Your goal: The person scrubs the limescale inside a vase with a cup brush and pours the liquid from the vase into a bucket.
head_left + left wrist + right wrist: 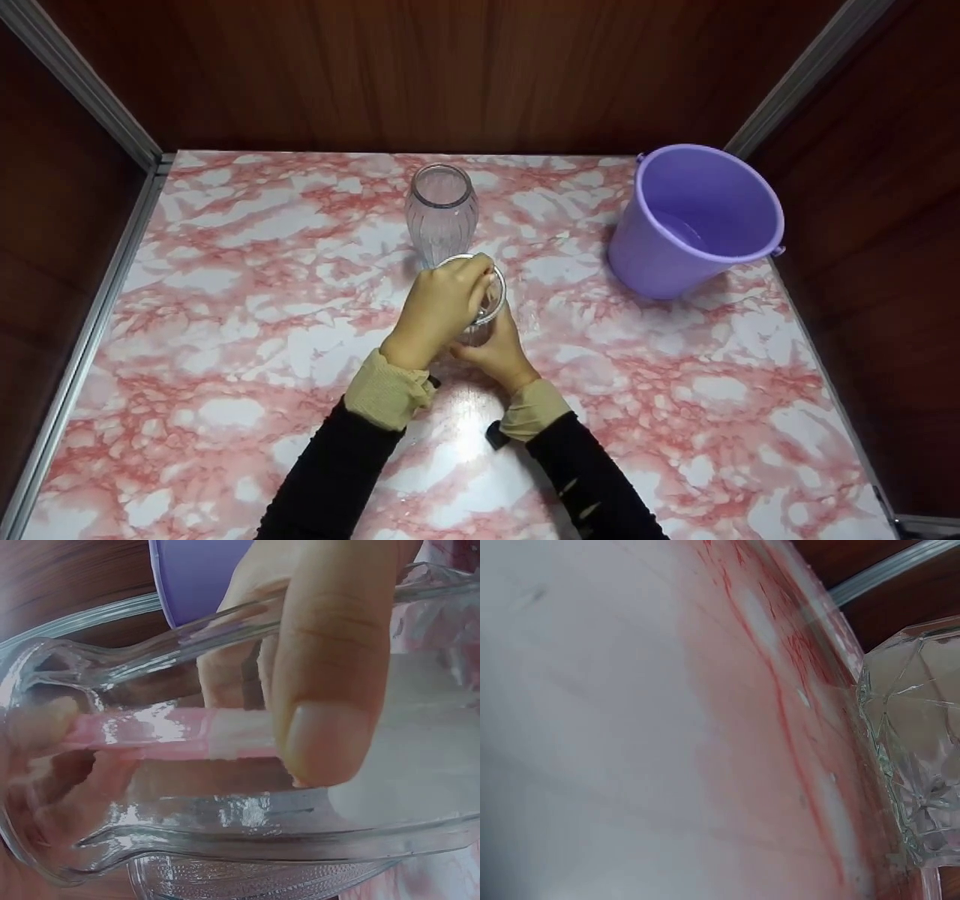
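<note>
A clear glass vase (195, 840) is between both hands. My right hand (499, 349) grips its body from the right, thumb (334, 682) across the near side in the left wrist view. At the mouth, my left hand (442, 304) has curled fingers reaching over the rim, pinching the end of a pink-handled brush (150, 731). The handle runs lengthwise inside the glass, with a white mass (409, 750) deeper in; the thumb hides the part between. In the right wrist view the faceted glass base (922, 757) shows at the right edge, but no hand.
A second ribbed glass vase (441, 225) stands upright just behind the hands. At the back right is a purple bucket (660, 262) with a little liquid at its bottom. Dark wood panels (465, 75) border the red-and-white marbled table (262, 300).
</note>
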`<state>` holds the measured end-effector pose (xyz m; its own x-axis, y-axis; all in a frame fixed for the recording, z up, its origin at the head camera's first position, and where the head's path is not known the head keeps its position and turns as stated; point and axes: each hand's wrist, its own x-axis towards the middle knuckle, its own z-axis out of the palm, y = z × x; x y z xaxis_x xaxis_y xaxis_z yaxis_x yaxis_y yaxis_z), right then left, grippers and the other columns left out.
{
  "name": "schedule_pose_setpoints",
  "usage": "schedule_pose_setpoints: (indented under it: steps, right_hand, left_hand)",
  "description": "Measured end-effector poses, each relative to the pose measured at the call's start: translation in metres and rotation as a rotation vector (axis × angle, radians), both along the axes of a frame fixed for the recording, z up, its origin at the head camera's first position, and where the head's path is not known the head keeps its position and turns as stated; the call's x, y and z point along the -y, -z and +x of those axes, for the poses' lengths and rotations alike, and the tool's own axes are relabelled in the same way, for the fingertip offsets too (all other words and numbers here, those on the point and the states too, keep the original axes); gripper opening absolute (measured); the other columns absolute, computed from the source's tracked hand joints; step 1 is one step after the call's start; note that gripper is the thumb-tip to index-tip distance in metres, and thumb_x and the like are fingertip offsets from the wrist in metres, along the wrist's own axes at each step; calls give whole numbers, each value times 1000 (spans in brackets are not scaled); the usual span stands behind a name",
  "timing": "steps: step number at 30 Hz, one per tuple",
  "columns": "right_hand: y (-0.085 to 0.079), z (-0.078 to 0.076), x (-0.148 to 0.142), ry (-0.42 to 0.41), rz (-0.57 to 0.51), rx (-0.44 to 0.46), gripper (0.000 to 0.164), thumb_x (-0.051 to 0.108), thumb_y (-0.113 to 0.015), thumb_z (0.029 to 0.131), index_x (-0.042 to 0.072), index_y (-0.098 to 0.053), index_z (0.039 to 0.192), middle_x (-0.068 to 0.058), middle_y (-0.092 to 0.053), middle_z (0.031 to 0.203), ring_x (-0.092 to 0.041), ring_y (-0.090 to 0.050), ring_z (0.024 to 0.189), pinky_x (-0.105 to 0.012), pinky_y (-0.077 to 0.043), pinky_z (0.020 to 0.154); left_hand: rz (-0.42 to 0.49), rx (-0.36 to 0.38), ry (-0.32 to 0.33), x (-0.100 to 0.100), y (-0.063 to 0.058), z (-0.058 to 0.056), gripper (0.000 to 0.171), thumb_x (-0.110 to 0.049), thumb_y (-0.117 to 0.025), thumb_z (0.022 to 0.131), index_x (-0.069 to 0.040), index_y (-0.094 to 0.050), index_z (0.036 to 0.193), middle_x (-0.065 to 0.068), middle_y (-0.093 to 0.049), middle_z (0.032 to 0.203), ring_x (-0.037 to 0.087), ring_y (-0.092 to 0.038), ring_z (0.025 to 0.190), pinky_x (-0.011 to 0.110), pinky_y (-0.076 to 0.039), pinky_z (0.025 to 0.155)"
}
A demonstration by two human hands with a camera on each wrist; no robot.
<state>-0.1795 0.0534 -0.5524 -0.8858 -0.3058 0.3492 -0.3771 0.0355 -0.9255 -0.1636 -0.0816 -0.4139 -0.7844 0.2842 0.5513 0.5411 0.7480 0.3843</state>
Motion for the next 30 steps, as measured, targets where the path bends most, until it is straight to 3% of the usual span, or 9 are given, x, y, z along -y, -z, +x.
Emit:
schedule_pose_setpoints:
  steps: [4,11,21,30]
  right_hand:
    - [1,-1,-1,-6,-9,-20,107,4,-85,67,-7,-23,154,-24,-44,150,-32,-46,135,-37,-33,118]
    - [-1,1,0,-17,-23,44,112,-3,-87,67,-2,-21,157,-21,-43,152,-30,-47,134,-36,-37,116]
    - [-34,14,2,-20,-4,96,108,-1,-85,71,-6,-19,156,-24,-41,152,-30,-47,132,-35,-41,112]
    - [-5,3,1,3,3,69,112,1,-89,67,1,-23,158,-18,-43,153,-28,-48,133,-36,-41,113]
  left_hand:
    - [16,20,26,1,-1,0,10,-11,-64,99,-1,-64,101,15,-72,88,32,-72,79,46,-60,69]
    - [93,68,59,4,-1,-2,12,-12,-63,100,0,-65,100,14,-71,83,29,-71,74,42,-59,66]
    - [176,79,90,6,-1,-1,10,-9,-66,98,0,-69,100,13,-73,87,25,-72,76,35,-60,67]
    - [181,65,86,6,1,-1,12,-10,-66,98,0,-69,103,14,-74,91,27,-73,82,35,-61,73]
